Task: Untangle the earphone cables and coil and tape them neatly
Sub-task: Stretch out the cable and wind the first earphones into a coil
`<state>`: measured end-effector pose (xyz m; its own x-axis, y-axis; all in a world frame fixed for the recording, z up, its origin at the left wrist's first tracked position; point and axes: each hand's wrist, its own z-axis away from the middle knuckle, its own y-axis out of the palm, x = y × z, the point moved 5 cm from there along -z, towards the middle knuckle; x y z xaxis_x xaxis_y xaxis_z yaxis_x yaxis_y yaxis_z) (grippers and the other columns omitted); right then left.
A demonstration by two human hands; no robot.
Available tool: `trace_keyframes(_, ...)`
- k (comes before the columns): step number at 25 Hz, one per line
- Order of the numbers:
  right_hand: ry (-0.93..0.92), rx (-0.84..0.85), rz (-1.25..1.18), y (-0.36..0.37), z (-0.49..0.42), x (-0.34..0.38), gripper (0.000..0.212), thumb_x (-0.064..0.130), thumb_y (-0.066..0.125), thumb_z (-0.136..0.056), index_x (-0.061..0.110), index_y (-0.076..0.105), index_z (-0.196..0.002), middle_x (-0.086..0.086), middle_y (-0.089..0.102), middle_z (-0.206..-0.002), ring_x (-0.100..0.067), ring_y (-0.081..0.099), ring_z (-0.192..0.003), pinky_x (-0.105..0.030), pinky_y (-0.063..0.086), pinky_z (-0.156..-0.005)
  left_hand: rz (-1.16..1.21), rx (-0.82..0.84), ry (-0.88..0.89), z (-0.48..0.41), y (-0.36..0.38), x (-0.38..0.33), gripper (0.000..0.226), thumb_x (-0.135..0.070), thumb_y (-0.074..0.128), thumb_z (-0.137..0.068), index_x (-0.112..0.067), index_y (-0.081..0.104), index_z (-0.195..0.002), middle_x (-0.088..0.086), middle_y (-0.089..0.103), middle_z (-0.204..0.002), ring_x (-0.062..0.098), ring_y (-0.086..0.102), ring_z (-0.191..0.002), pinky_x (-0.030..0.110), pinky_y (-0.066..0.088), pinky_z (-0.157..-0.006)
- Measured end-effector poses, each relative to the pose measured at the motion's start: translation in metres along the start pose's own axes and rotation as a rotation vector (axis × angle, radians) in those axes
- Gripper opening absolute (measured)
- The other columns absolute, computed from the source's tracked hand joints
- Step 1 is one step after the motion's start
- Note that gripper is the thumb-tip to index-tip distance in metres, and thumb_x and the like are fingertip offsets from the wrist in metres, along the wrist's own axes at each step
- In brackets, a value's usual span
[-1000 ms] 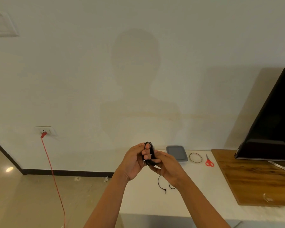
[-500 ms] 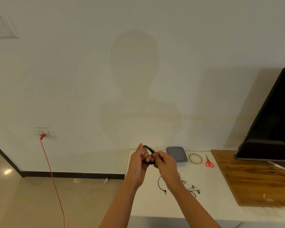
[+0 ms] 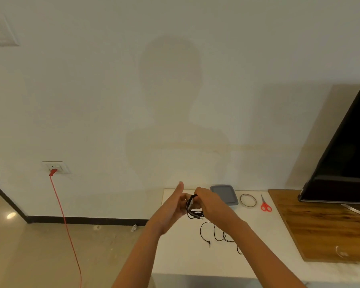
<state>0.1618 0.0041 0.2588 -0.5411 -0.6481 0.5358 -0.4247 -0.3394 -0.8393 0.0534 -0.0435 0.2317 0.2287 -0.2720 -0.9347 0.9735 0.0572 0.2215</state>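
A black coiled earphone cable hangs between both hands above the white table. My left hand holds the coil from the left, thumb raised. My right hand pinches the coil's top from the right. A second black earphone cable lies loose on the table below, its plug end near the front and part of it hidden under my right forearm. A roll of tape lies flat at the back of the table.
A grey tray sits behind my right hand. Red scissors lie right of the tape. A wooden board carries a black TV at the right. A red cord runs from a wall socket down the floor.
Both hands moved slightly right and lower with the coil. The coil now hangs more open between them, and my left thumb has lifted.
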Motion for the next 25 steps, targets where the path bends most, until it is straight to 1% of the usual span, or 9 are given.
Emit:
trace_keyframes(2,-0.029,0.055,0.096,0.007,-0.004,-0.006,0.010,0.011,0.035,-0.097,0.013,0.044,-0.094,-0.002,0.049,-0.090,-0.017,0.048,-0.077,-0.020,0.038,-0.065,-0.373,0.035,-0.057,-0.011,-0.001,-0.005,0.064,-0.058,0.025,-0.097,-0.010,0.067,-0.102,0.002,0.072,-0.087,0.016,0.064,-0.094,0.036,0.043,-0.106)
trace_keyframes(4,-0.034,0.110,0.110,0.012,-0.007,-0.015,0.012,0.013,0.033,-0.097,0.016,0.043,-0.091,0.000,0.048,-0.087,-0.013,0.045,-0.073,-0.025,0.041,-0.069,-0.561,0.107,-0.085,-0.021,0.000,0.001,0.062,-0.059,0.027,-0.096,-0.012,0.065,-0.107,-0.010,0.068,-0.074,0.015,0.061,-0.093,0.038,0.042,-0.107)
trace_keyframes(7,-0.003,0.198,0.103,0.018,-0.012,-0.034,0.018,0.014,0.032,-0.097,0.023,0.037,-0.083,0.006,0.042,-0.078,-0.011,0.035,-0.065,-0.027,0.036,-0.063,-0.610,0.085,-0.073,-0.027,-0.004,0.017,0.051,-0.057,0.034,-0.094,-0.015,0.062,-0.105,-0.006,0.064,-0.084,0.012,0.059,-0.087,0.036,0.043,-0.100)
trace_keyframes(10,0.056,0.236,-0.081,0.026,-0.012,-0.055,0.021,0.024,0.035,-0.100,0.029,0.044,-0.081,0.011,0.047,-0.072,-0.008,0.039,-0.062,-0.023,0.034,-0.059,-0.577,0.038,-0.042,-0.034,-0.005,0.029,0.035,-0.047,0.039,-0.096,-0.018,0.060,-0.092,-0.005,0.060,-0.085,0.011,0.056,-0.080,0.037,0.045,-0.093)
trace_keyframes(13,0.120,0.196,-0.296,0.036,-0.012,-0.071,0.019,0.027,0.042,-0.099,0.018,0.054,-0.088,0.008,0.052,-0.069,-0.008,0.046,-0.062,-0.022,0.040,-0.061,-0.669,-0.043,-0.021,-0.047,-0.004,0.037,0.031,-0.032,0.035,-0.100,-0.019,0.060,-0.089,-0.007,0.061,-0.083,0.010,0.058,-0.075,0.030,0.047,-0.081)
trace_keyframes(16,0.220,0.066,-0.448,0.050,-0.013,-0.088,0.017,0.026,0.048,-0.096,0.015,0.058,-0.087,-0.002,0.059,-0.073,-0.010,0.054,-0.061,-0.024,0.047,-0.061,-0.734,-0.158,0.014,-0.061,-0.006,0.046,0.034,-0.028,0.035,-0.099,-0.013,0.065,-0.096,0.003,0.064,-0.081,0.021,0.060,-0.074,0.033,0.048,-0.073)
trace_keyframes(18,0.296,-0.127,-0.622,0.054,-0.013,-0.100,0.010,0.021,0.057,-0.092,0.014,0.063,-0.096,-0.005,0.069,-0.083,-0.015,0.064,-0.068,-0.022,0.054,-0.063,-0.702,-0.247,0.036,-0.069,-0.007,0.054,0.035,-0.032,0.037,-0.099,-0.015,0.067,-0.092,0.010,0.066,-0.083,0.027,0.065,-0.078,0.033,0.050,-0.071)
trace_keyframes(20,0.342,-0.288,-0.821,0.056,-0.011,-0.113,0.011,0.015,0.060,-0.090,0.015,0.067,-0.099,-0.007,0.073,-0.087,-0.019,0.070,-0.077,-0.026,0.058,-0.068,-0.557,-0.300,0.014,-0.074,-0.006,0.061,0.034,-0.035,0.039,-0.099,-0.019,0.064,-0.082,0.006,0.059,-0.070,0.022,0.060,-0.071,0.030,0.047,-0.070)
trace_keyframes(25,0.472,-0.273,-1.257,0.083,-0.016,-0.135,0.017,0.011,0.052,-0.094,0.009,0.065,-0.105,-0.014,0.067,-0.090,-0.019,0.063,-0.078,-0.030,0.055,-0.070,-0.024,-0.231,-0.094,-0.092,0.006,0.091,0.031,-0.027,0.040,-0.100,-0.013,0.051,-0.074,-0.001,0.044,-0.058,0.013,0.044,-0.058,0.028,0.049,-0.072)
